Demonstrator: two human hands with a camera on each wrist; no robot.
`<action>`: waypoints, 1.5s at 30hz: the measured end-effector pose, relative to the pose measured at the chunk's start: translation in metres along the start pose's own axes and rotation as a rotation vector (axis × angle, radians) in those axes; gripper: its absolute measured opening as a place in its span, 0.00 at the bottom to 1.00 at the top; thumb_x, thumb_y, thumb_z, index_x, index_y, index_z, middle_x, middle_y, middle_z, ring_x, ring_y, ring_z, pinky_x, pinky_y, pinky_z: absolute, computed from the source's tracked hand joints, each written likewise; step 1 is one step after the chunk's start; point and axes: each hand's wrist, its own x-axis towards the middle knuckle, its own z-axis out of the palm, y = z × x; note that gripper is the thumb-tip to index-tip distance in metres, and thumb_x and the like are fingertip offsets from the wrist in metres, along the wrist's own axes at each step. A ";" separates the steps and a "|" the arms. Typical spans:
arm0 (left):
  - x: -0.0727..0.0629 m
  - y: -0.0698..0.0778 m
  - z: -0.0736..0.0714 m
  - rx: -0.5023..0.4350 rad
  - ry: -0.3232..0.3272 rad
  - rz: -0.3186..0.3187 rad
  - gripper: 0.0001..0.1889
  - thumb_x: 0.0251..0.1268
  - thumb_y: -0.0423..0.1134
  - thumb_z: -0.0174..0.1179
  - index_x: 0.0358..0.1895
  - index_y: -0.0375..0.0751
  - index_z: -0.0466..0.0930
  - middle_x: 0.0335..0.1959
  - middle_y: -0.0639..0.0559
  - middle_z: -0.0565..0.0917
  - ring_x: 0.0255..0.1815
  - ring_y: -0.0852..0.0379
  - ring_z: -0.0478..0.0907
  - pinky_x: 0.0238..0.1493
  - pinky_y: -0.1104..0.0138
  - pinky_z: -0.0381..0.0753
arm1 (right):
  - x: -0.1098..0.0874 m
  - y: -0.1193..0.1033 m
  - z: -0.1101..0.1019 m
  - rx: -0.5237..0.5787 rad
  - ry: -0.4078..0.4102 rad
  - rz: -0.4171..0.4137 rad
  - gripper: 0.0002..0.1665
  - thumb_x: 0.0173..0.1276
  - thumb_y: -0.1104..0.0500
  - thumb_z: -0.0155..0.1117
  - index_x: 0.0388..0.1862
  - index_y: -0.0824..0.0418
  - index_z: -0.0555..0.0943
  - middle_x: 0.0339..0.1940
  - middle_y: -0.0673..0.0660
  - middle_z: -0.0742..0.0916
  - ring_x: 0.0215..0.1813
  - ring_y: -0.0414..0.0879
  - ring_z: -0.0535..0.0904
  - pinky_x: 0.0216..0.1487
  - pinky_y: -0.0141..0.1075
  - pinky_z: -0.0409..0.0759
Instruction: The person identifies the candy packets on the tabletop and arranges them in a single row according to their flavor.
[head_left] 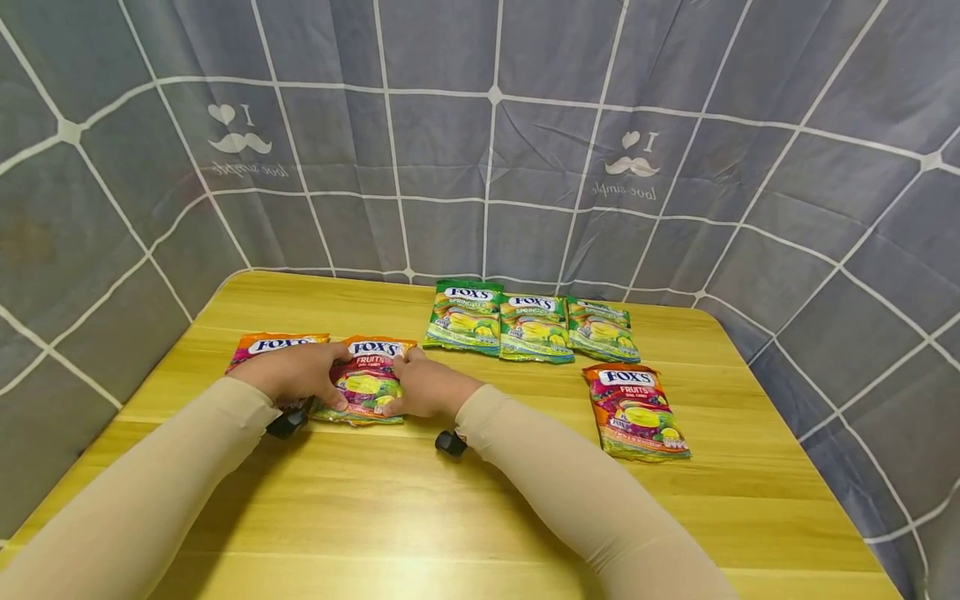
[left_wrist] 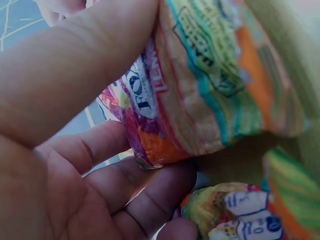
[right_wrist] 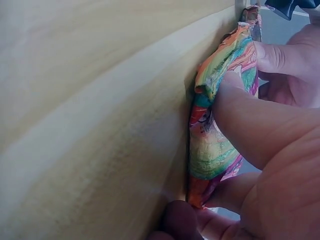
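Observation:
Between my two hands lies an orange-and-purple candy bag [head_left: 367, 379] marked FOX'S FRUITS, face up on the wooden table. My left hand [head_left: 303, 372] grips its left edge; in the left wrist view the thumb lies over the bag [left_wrist: 200, 85] and the fingers curl at its edge. From the other side my right hand [head_left: 435, 385] pinches the right edge, thumb on the front, as the right wrist view shows on the bag [right_wrist: 215, 155]. A second fruit candy bag [head_left: 273, 342] sits to the left, partly hidden by my left hand.
Green FOX'S candy bags [head_left: 535, 329] stand in a row at the back of the table [head_left: 420, 517]. Another fruit candy bag [head_left: 637, 411] lies alone to the right. A grey checked curtain [head_left: 442, 142] surrounds the table. Black wrist devices [head_left: 450, 442] sit under both wrists.

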 end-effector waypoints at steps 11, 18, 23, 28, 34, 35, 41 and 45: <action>0.000 0.001 0.000 -0.001 -0.002 0.006 0.50 0.55 0.55 0.80 0.76 0.33 0.67 0.70 0.31 0.75 0.66 0.35 0.74 0.71 0.36 0.70 | 0.002 0.000 0.001 -0.042 0.001 -0.013 0.55 0.74 0.33 0.63 0.86 0.62 0.57 0.82 0.63 0.65 0.71 0.47 0.78 0.76 0.36 0.74; -0.001 0.003 -0.001 -0.005 -0.004 -0.004 0.51 0.54 0.55 0.80 0.76 0.33 0.67 0.70 0.31 0.76 0.64 0.35 0.75 0.70 0.37 0.71 | 0.003 0.000 0.001 -0.065 -0.004 -0.022 0.55 0.74 0.33 0.63 0.86 0.62 0.58 0.83 0.63 0.65 0.74 0.47 0.74 0.76 0.34 0.73; -0.001 0.004 -0.001 -0.001 -0.006 -0.009 0.51 0.53 0.55 0.80 0.76 0.33 0.67 0.69 0.31 0.76 0.64 0.36 0.75 0.70 0.37 0.71 | 0.003 0.000 0.001 -0.059 -0.007 -0.015 0.55 0.74 0.33 0.63 0.86 0.61 0.57 0.83 0.62 0.65 0.72 0.46 0.76 0.76 0.34 0.74; -0.002 0.006 -0.001 0.011 -0.002 -0.014 0.50 0.53 0.55 0.80 0.75 0.33 0.68 0.68 0.31 0.77 0.63 0.36 0.75 0.69 0.37 0.71 | 0.004 0.000 0.001 -0.055 -0.018 -0.003 0.55 0.75 0.32 0.62 0.87 0.60 0.56 0.84 0.62 0.64 0.71 0.46 0.77 0.75 0.35 0.74; -0.002 0.008 -0.002 0.020 -0.003 -0.020 0.51 0.53 0.56 0.80 0.76 0.33 0.67 0.69 0.31 0.76 0.63 0.35 0.75 0.69 0.37 0.72 | 0.004 0.000 0.002 -0.038 -0.016 0.013 0.56 0.74 0.32 0.63 0.87 0.60 0.55 0.84 0.61 0.64 0.70 0.46 0.78 0.76 0.35 0.74; -0.002 0.008 -0.002 0.020 -0.004 -0.021 0.51 0.53 0.56 0.80 0.76 0.33 0.67 0.69 0.31 0.76 0.63 0.35 0.75 0.68 0.37 0.72 | 0.004 0.000 0.002 -0.036 -0.015 0.013 0.56 0.74 0.32 0.63 0.87 0.60 0.55 0.84 0.61 0.64 0.70 0.46 0.78 0.76 0.35 0.74; 0.001 0.006 -0.002 0.005 -0.011 -0.020 0.51 0.53 0.54 0.81 0.76 0.33 0.67 0.68 0.31 0.77 0.61 0.36 0.75 0.68 0.37 0.72 | 0.004 0.000 0.001 -0.044 -0.012 0.013 0.56 0.74 0.32 0.63 0.87 0.61 0.56 0.83 0.61 0.65 0.70 0.45 0.78 0.75 0.34 0.74; 0.002 0.007 -0.003 0.008 -0.022 -0.015 0.49 0.53 0.50 0.82 0.74 0.31 0.68 0.66 0.32 0.78 0.60 0.38 0.76 0.67 0.38 0.73 | 0.004 0.000 0.001 -0.046 -0.012 0.012 0.56 0.74 0.31 0.62 0.87 0.59 0.56 0.83 0.60 0.65 0.70 0.44 0.79 0.75 0.34 0.74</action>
